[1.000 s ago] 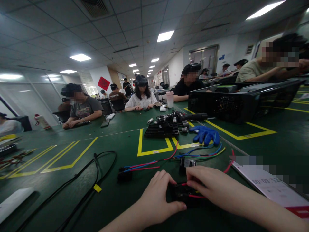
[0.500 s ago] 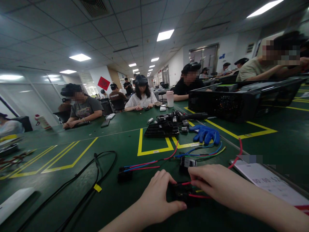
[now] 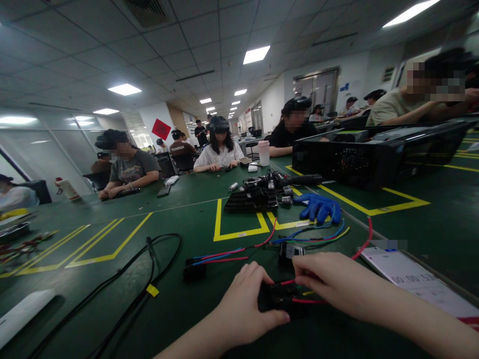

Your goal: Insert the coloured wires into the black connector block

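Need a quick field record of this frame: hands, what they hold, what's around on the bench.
left hand: grips small black plastic connector block from its left
right hand: fingers on the block's right end, over its red wires; grip hidden
surface: green table mat with yellow tape lines
nearby: blue work glove, black looped cable, white timer screen, black computer case

- Single head-worn view, facing forward and slightly down along the table (image 3: 179, 212).
- Close above left hand (image 3: 243, 304) and right hand (image 3: 331, 284) at bottom edge; room beyond.
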A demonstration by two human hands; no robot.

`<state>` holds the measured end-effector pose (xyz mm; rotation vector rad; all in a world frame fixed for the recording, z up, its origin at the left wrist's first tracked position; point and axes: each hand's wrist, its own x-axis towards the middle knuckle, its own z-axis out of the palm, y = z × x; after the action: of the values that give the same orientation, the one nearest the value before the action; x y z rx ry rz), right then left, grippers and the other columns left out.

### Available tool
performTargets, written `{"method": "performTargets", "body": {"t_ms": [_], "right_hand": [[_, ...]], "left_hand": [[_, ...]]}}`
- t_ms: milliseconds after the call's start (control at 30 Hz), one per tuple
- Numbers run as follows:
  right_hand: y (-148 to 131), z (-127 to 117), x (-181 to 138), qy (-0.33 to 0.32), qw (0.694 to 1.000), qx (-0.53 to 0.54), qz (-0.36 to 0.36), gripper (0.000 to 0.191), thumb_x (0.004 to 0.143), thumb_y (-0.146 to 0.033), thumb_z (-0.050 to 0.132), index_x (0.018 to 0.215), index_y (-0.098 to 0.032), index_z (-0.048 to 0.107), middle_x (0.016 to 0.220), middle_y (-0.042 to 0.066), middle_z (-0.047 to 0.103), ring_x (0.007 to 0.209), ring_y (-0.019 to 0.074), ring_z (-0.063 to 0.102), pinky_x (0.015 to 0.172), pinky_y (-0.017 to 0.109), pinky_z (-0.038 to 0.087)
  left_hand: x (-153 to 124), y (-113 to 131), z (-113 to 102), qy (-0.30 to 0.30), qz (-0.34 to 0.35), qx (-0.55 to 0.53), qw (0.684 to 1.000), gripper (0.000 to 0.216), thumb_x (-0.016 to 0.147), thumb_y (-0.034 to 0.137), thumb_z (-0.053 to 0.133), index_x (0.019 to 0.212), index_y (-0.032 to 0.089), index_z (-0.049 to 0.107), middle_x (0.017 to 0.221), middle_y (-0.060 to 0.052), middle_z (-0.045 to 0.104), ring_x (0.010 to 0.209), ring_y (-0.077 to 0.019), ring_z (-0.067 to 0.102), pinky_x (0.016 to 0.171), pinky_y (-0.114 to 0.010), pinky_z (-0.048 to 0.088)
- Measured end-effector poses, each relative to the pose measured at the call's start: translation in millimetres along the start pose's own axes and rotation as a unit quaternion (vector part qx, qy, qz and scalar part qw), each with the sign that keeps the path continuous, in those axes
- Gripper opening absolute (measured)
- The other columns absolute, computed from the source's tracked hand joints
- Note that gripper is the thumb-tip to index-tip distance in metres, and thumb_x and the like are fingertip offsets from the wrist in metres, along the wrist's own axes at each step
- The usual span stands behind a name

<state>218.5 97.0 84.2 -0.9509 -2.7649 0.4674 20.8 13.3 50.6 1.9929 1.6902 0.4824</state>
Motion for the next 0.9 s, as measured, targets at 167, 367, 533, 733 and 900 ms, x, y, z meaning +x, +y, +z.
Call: {"method": "performTargets", "body": {"t_ms": [167, 367, 533, 733, 900], "right_hand": [[0.5, -0.3, -0.4, -0.015, 1.0, -0.009, 0.001, 0.014, 0.083, -0.014, 0.05, 0.072, -0.022, 0.056, 0.071, 0.0, 0.064, 0.065, 0.0185, 0.06, 0.053, 0.025, 0.035], [-1.1, 0.7, 0.5, -0.007, 1.0, -0.025, 0.001, 0.016, 0.084, -0.013, 0.049, 0.072, -0.022, 0.054, 0.071, 0.001, 0.065, 0.064, 0.0189, 0.06, 0.053, 0.026, 0.034], [-2.6, 1.2, 0.1, -0.001, 1.0, -0.026, -0.006, 0.016, 0.084, -0.013, 0.047, 0.072, -0.022, 0.053, 0.071, 0.0, 0.065, 0.064, 0.0189, 0.06, 0.054, 0.026, 0.034], [-0.7, 1.3, -0.6, 0.0, 1.0, -0.016, -0.003, 0.016, 0.084, -0.013, 0.048, 0.072, -0.022, 0.054, 0.071, 0.0, 0.065, 0.065, 0.0188, 0.06, 0.053, 0.026, 0.034], [0.6, 2.9, -0.8, -0.008, 1.0, -0.019, 0.01, 0.016, 0.083, -0.012, 0.05, 0.073, -0.022, 0.056, 0.07, 0.0, 0.065, 0.065, 0.019, 0.06, 0.054, 0.026, 0.034]], "left_hand": [[-0.2, -0.6, 0.3, 0.0, 0.001, 0.004, 1.0, 0.04, 0.07, 0.038, 0.075, 0.096, 0.022, 0.049, 0.103, 0.0, 0.05, 0.097, -0.0226, 0.046, 0.08, -0.031, 0.039], [-0.7, 0.0, 0.0, 0.004, 0.01, 0.006, 1.0, 0.039, 0.071, 0.038, 0.075, 0.095, 0.022, 0.049, 0.102, -0.001, 0.05, 0.096, -0.0226, 0.046, 0.08, -0.031, 0.039], [-0.7, 0.4, -0.7, 0.008, 0.013, 0.006, 1.0, 0.04, 0.07, 0.037, 0.076, 0.094, 0.022, 0.049, 0.1, -0.001, 0.051, 0.094, -0.022, 0.047, 0.079, -0.03, 0.04], [0.1, 0.2, -1.4, 0.009, 0.013, -0.002, 1.0, 0.04, 0.069, 0.036, 0.078, 0.092, 0.021, 0.05, 0.099, 0.0, 0.05, 0.093, -0.0217, 0.047, 0.077, -0.03, 0.04], [1.1, -0.7, -0.8, 0.011, 0.013, -0.008, 1.0, 0.039, 0.068, 0.036, 0.078, 0.092, 0.021, 0.05, 0.099, 0.0, 0.051, 0.093, -0.0218, 0.047, 0.078, -0.031, 0.039]]}}
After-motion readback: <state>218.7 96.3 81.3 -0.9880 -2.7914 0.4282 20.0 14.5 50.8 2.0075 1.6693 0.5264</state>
